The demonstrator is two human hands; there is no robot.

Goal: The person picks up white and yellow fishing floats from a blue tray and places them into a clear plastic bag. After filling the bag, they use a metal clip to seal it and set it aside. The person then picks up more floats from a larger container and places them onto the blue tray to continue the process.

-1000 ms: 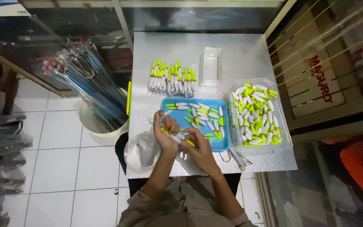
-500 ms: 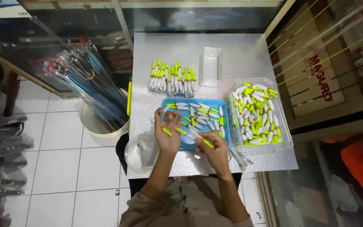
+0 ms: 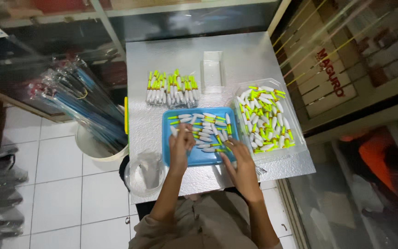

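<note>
The silvery, textured metal table (image 3: 162, 60) carries everything here, and against the pictures from a moment ago the change lies in the hands: the left hand (image 3: 180, 146), which had been raised over the near left corner of the shallow blue plastic tray (image 3: 167, 157), now lies lower and flatter on it, while the right hand (image 3: 240, 161) has slid from the tray's middle to its near right corner. That reads as a sorting pass moving on across the tray rather than anything being carried off. To the right, a clear plastic tub (image 3: 295, 133) holds a loose heap of the same pieces, and beyond the tray a neat row of them (image 3: 172, 88) lies with long axes running away from the person, yellow-green tips at the far end. The small white floats with yellow-green tips (image 3: 203, 131) in the tray lie mostly crosswise or at mixed slants. Both hands are spread, fingers loosely curled; whether either pinches a float I cannot tell.
</note>
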